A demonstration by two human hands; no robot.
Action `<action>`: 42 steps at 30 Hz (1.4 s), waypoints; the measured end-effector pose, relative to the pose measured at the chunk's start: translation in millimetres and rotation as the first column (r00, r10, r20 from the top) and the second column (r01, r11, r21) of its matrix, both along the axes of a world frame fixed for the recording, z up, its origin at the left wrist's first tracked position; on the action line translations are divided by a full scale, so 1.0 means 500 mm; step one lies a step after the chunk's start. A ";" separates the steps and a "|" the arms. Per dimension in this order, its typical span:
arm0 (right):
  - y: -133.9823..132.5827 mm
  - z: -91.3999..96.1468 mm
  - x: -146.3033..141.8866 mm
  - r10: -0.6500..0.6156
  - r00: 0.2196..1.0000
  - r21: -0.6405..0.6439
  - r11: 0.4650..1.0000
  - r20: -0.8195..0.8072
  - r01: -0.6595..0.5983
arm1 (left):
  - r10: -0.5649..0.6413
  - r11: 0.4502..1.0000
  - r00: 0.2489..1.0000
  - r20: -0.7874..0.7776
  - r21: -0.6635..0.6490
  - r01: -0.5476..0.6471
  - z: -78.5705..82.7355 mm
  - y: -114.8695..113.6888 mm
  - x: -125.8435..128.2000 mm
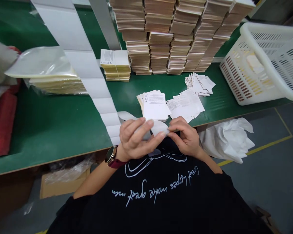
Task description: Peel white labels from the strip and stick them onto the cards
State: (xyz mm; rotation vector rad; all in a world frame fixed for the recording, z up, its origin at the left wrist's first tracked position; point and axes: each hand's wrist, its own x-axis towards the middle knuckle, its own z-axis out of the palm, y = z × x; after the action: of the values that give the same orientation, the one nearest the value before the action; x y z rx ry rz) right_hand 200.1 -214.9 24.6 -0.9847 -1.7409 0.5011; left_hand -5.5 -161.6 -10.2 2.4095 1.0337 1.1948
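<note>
A long white label strip (81, 58) comes down from above on the left and curls in toward my hands. My left hand (139, 138), with a watch on its wrist, has its fingers curled around the strip's loose end (159, 127). My right hand (185, 136) pinches the edge of that same end between thumb and fingertips. Just beyond my hands, a small stack of printed cards (155, 104) lies on the green table. Right of it, more printed cards (187, 103) are spread loosely. Part of the strip is hidden behind my left fingers.
Tall piles of cards (161, 48) stand at the back, beside a banded card bundle (116, 65). A white plastic basket (249, 81) sits at the right. On the left are a plastic-wrapped stack (58, 83) and a red item (2, 120). A white bag (227, 138) is below the table edge.
</note>
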 end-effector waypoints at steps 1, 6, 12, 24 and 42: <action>-0.002 0.002 0.002 0.016 1.000 -0.009 1.000 -0.009 -0.016 | -0.070 0.995 0.997 -0.018 0.070 0.071 0.001 0.000 -0.002; -0.007 0.008 0.013 0.092 0.995 -0.095 0.991 -0.030 -0.094 | -0.254 0.862 0.949 -0.187 0.402 0.310 0.035 -0.001 -0.001; -0.005 0.013 0.016 0.143 0.989 -0.178 0.973 -0.030 -0.146 | -0.263 0.863 0.939 -0.221 0.381 0.331 0.060 -0.003 0.005; 0.008 0.032 0.012 0.190 0.980 -0.281 0.939 -0.057 -0.198 | -0.166 0.858 0.958 -0.235 0.445 0.258 0.072 -0.006 0.008; 0.046 0.017 0.046 -0.394 0.891 -0.195 0.914 -0.225 0.355 | -0.109 0.974 0.984 -0.144 0.183 0.135 0.028 0.011 -0.015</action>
State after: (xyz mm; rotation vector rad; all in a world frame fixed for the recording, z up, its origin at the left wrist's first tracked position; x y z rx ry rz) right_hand 223.2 -192.2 33.3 -1.2689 -1.2509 0.4876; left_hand -13.1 -156.1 3.7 2.6908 0.8241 1.1531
